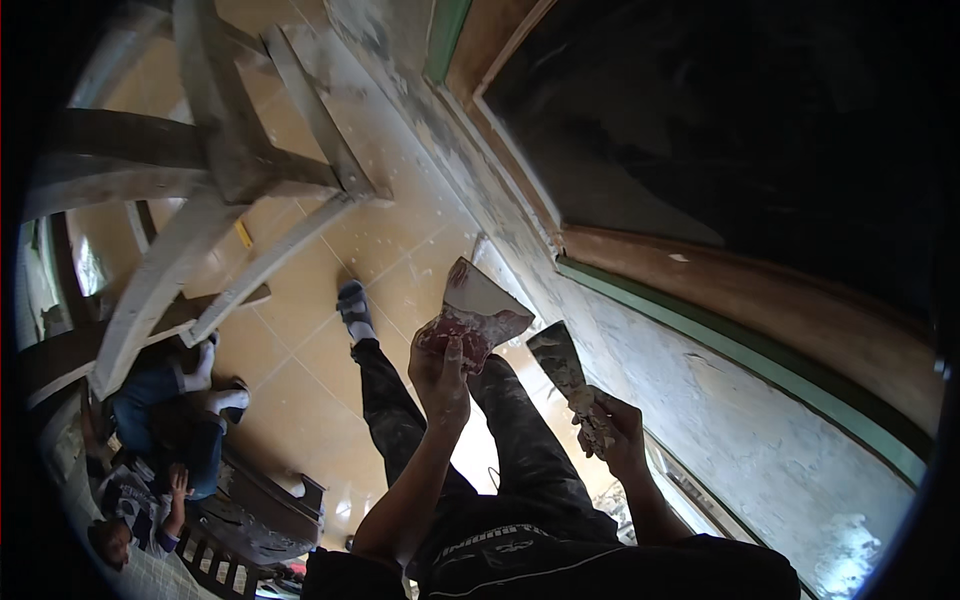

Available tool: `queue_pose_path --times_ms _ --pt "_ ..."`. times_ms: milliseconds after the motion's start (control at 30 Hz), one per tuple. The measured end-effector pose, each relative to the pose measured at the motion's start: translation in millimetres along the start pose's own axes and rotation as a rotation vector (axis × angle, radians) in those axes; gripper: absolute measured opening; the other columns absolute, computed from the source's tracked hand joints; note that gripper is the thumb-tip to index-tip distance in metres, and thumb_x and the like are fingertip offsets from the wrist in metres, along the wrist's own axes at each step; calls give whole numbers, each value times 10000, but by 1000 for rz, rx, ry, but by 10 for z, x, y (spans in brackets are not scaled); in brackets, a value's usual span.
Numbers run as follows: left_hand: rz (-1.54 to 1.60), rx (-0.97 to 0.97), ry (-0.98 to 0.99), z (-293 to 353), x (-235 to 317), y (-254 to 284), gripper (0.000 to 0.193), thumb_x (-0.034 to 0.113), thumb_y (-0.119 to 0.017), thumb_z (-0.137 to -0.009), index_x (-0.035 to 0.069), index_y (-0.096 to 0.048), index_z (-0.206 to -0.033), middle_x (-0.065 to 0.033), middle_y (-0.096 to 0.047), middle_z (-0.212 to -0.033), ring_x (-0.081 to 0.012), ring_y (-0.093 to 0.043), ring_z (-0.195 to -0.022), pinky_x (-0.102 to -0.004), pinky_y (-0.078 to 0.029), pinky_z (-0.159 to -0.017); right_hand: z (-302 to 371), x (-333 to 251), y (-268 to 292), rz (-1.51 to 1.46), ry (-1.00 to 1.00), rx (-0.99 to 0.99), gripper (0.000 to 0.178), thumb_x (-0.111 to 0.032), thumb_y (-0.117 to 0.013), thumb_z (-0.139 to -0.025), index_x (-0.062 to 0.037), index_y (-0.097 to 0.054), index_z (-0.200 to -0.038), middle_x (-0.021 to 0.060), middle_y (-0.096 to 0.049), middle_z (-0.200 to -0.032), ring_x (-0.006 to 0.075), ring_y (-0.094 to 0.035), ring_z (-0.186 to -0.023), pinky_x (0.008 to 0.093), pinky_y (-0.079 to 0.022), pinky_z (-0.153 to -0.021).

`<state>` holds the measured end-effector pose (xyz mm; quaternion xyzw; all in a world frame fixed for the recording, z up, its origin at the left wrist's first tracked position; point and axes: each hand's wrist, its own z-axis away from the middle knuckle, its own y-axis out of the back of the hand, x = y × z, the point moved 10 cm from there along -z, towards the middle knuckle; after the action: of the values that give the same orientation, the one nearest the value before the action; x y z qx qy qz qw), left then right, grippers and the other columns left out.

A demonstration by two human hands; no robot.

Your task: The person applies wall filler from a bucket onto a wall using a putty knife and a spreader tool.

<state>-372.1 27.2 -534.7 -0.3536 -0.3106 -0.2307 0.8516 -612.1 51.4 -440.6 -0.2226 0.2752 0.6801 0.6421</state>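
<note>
My left hand [441, 375] is closed around a wide putty knife [484, 301] with a reddish handle; its broad pale blade points up and to the right, smeared with a whitish paste. In my right hand [622, 430] is a second, darker scraper [557, 355], its handle crusted with dried filler and its blade tilted up to the left. The two blades are close together but apart. Both tools are in front of my legs, near the patchy plastered wall [735, 400] on the right.
A wooden frame of crossed beams [235, 170] stands at the left. Below it, a person [150, 490] sits on a dark wooden seat [255, 515]. A dark window [720, 110] with a brown and green frame fills the upper right. Whitish spots mark the tiled floor [300, 330].
</note>
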Motion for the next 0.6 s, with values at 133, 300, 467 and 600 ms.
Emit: queue_pose_path --times_ms 133,300,467,600 --pt "-304 -186 -200 545 1281 -625 206 29 -544 -914 -34 -506 -1107 -83 -601 -882 -114 -565 -703 -238 -464 -595 301 -742 -468 58 70 -180 231 -86 -482 -950 43 -591 -1107 62 -595 -738 83 -504 -479 210 -397 -401" --pt "-198 -160 -363 1043 2486 -862 203 -15 -512 -906 -40 -531 -1107 -95 -611 -862 -94 -541 -654 -232 -448 -575 921 -1864 -680 136 379 -294 225 -107 -454 -966 36 -612 -1038 43 -580 -696 69 -491 -457 208 -390 -397" --pt "-478 -248 -499 1559 3261 -1285 183 30 -549 -899 -27 -540 -1073 -71 -615 -845 -93 -554 -629 -216 -446 -546 1427 -2167 -929 150 352 -408 251 -107 -457 -971 40 -608 -836 20 -518 -571 57 -458 -427 209 -352 -395" --pt "-477 -299 -454 1686 3786 -1287 181 -17 -502 -918 -31 -540 -1095 -49 -604 -896 -73 -545 -709 -200 -443 -618 1774 -2869 -1169 102 503 -421 211 -132 -528 -940 34 -637 -871 -15 -526 -588 36 -455 -494 215 -357 -435"
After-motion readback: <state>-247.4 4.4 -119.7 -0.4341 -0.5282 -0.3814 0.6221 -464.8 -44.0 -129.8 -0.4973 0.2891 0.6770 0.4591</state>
